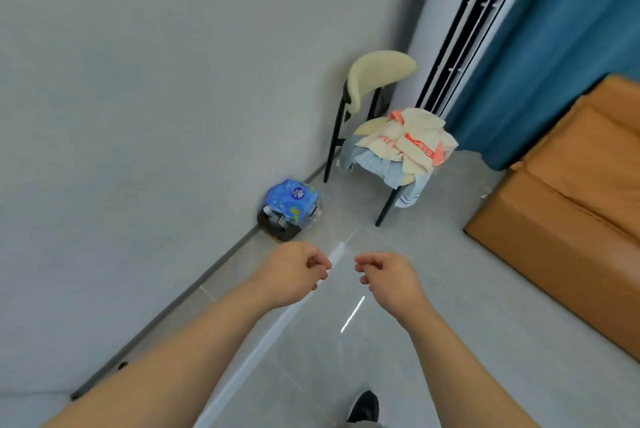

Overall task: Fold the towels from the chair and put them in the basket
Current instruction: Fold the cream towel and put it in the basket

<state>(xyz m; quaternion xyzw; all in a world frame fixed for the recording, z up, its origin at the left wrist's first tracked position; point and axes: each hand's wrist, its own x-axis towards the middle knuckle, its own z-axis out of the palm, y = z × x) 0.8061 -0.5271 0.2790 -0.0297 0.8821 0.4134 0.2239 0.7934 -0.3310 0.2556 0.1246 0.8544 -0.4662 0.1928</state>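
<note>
The towels [405, 142] lie in a loose heap on the seat of the chair [377, 71], well beyond both hands and a little to the right of them, with bare floor [433, 254] between. On top are cream cloths with pink-red bands. Under them a pale blue one [377, 164] spills over the seat's front edge, and a striped end hangs down by the front leg. None of it is folded.

The left hand [294, 272] and the right hand [388, 277] are held out side by side above the floor, near each other but not touching. Both have the fingers loosely curled in toward the palm, with nothing in them and nothing under them.

Just beyond the left hand, against the wall [138, 81], stands a small dark bin [284, 232] with a blue packet [291, 201] on top. I cannot tell whether this is the basket. Far off to the right of the right hand is an orange sofa [571, 168], with a blue curtain [554, 47] behind it. Below the forearms, a dark shoe [365, 405] shows on the floor.
</note>
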